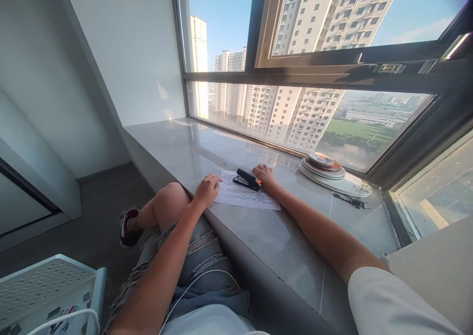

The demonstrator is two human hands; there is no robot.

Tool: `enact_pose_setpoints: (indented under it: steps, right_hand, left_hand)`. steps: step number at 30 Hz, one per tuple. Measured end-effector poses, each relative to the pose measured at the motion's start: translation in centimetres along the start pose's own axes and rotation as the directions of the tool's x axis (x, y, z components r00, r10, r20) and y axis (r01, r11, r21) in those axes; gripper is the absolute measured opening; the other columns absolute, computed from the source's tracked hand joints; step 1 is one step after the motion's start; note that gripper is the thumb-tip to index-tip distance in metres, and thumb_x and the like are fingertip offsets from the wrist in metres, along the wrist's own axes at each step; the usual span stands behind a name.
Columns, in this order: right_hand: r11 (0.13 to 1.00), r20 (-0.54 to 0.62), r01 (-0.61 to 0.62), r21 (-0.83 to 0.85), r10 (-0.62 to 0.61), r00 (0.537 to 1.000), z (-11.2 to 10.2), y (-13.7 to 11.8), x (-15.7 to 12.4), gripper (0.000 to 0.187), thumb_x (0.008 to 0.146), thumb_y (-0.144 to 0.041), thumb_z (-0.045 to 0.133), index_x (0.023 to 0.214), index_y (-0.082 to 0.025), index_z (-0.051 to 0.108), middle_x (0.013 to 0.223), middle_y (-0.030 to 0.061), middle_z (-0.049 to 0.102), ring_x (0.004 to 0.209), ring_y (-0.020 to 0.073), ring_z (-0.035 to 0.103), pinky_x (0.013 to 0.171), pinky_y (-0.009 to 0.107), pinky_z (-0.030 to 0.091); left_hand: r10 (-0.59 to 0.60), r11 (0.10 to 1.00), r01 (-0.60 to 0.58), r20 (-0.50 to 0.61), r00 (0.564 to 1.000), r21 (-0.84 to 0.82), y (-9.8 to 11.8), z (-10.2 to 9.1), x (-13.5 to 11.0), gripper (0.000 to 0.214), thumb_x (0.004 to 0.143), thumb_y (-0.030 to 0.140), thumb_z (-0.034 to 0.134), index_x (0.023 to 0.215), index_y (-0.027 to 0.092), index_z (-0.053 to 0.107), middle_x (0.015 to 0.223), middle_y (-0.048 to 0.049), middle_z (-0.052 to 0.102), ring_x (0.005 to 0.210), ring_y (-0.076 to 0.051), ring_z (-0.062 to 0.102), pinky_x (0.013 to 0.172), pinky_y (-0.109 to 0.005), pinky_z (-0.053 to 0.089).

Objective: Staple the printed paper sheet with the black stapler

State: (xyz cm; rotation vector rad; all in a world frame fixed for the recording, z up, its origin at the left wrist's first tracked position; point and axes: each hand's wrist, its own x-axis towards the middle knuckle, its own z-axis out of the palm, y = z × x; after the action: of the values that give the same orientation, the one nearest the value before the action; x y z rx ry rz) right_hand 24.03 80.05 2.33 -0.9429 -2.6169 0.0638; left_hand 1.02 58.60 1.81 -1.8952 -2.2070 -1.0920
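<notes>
A printed sheet of paper lies flat on the grey stone window sill. On its upper part rests a black stapler with an orange spot at its right end. My left hand lies at the paper's left edge, fingers loosely bent and fingertips by the sheet, holding nothing that I can see. Just right of the stapler, my right hand rests on the sill with its fingers loosely spread; no object shows in it. Whether its thumb side touches the stapler I cannot tell.
A stack of plates or round discs stands on the sill to the right, with dark keys or a cord beside it. The window frame runs behind. A white perforated cart stands at lower left. A white cable crosses my lap.
</notes>
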Motion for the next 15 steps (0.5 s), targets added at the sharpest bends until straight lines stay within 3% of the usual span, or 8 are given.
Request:
enact_pose_setpoints:
  steps: [4, 8, 11, 13, 15]
  right_hand:
    - [0.999, -0.056, -0.048, -0.018, 0.046, 0.997, -0.3, -0.7, -0.2, 0.033, 0.101, -0.011, 0.046, 0.117, -0.019, 0.075, 0.137, 0.0202, 0.065, 0.129, 0.0362, 0.055, 0.101, 0.049, 0.044]
    - [0.992, -0.057, -0.106, 0.064, 0.109, 0.992, -0.3, -0.5, -0.1, 0.033, 0.101, -0.014, 0.046, 0.119, -0.019, 0.073, 0.124, 0.0157, 0.07, 0.101, 0.0275, 0.066, 0.076, 0.035, 0.046]
    - [0.974, -0.163, -0.124, 0.188, 0.156, 0.974, -0.5, 0.0, -0.1, 0.04, 0.104, -0.017, 0.036, 0.123, -0.018, 0.071, 0.114, 0.0125, 0.074, 0.09, 0.0244, 0.067, 0.074, 0.034, 0.047]
    - [0.937, -0.261, -0.025, 0.349, 0.123, 0.957, -0.8, 0.2, -0.3, 0.042, 0.105, -0.022, 0.032, 0.12, -0.017, 0.071, 0.102, 0.0108, 0.075, 0.088, 0.0239, 0.067, 0.078, 0.034, 0.049]
    - [0.859, -0.285, 0.165, 0.484, -0.023, 0.958, -1.1, 0.0, -0.6, 0.04, 0.107, -0.032, 0.034, 0.113, -0.018, 0.072, 0.097, 0.0089, 0.075, 0.087, 0.0233, 0.068, 0.082, 0.034, 0.051]
  left_hand:
    - [-0.054, 0.997, 0.047, 0.09, 0.994, 0.068, 1.3, 1.3, 1.8, 0.035, 0.106, 0.017, 0.048, 0.125, 0.018, 0.078, 0.137, -0.0119, 0.073, 0.132, -0.027, 0.065, 0.117, -0.039, 0.052]
    - [-0.073, 0.978, 0.037, 0.165, 0.984, 0.206, 2.1, 2.6, 1.5, 0.039, 0.108, 0.028, 0.054, 0.143, 0.022, 0.071, 0.157, -0.0143, 0.061, 0.147, -0.03, 0.056, 0.126, -0.044, 0.043]
    - [-0.178, 0.939, 0.117, 0.164, 0.97, 0.324, 2.3, 2.5, 0.9, 0.047, 0.109, 0.04, 0.054, 0.152, 0.025, 0.065, 0.167, -0.0178, 0.05, 0.158, -0.036, 0.044, 0.13, -0.052, 0.035]
    - [-0.248, 0.906, 0.168, 0.168, 0.954, 0.388, 2.4, 2.3, 0.8, 0.053, 0.11, 0.046, 0.05, 0.157, 0.024, 0.06, 0.171, -0.0202, 0.044, 0.163, -0.039, 0.035, 0.132, -0.059, 0.029]
    - [-0.28, 0.889, 0.185, 0.177, 0.944, 0.42, 2.6, 2.2, 0.8, 0.057, 0.111, 0.048, 0.047, 0.161, 0.023, 0.056, 0.173, -0.022, 0.042, 0.165, -0.04, 0.032, 0.133, -0.062, 0.025]
